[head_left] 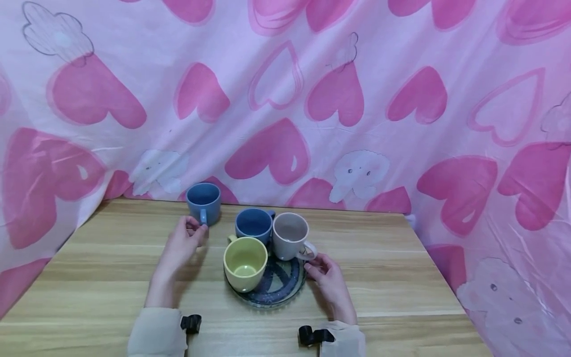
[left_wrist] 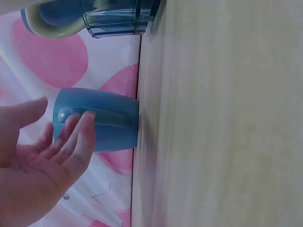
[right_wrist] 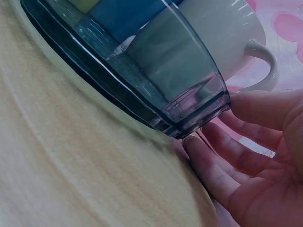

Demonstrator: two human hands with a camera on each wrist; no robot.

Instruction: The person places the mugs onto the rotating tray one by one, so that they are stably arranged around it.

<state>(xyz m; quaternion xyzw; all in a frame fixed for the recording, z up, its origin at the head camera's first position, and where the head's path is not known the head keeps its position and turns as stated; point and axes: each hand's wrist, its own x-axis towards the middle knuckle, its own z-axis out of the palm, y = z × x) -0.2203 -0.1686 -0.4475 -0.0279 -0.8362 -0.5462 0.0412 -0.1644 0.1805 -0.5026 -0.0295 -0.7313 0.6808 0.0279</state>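
A blue mug (head_left: 203,204) stands upright at the back left of the table, its handle turned toward me. My left hand (head_left: 184,243) is at this handle (left_wrist: 102,117), with fingers loosely bent in front of it and the thumb apart. A round glass tray (head_left: 272,296) with a dark pattern bears a yellow mug (head_left: 244,265), a darker blue mug (head_left: 253,224) and a pale grey mug (head_left: 290,235). My right hand (head_left: 329,282) pinches the tray's right edge, thumb at the glass rim (right_wrist: 222,92) and fingers at its lower side, just below the grey mug's handle.
The wooden table (head_left: 392,287) stretches out on both sides of the tray. A pink curtain (head_left: 374,99) with hearts hangs right behind the table's back edge, close to the lone blue mug. Black wrist straps (head_left: 191,324) sit at both sleeves.
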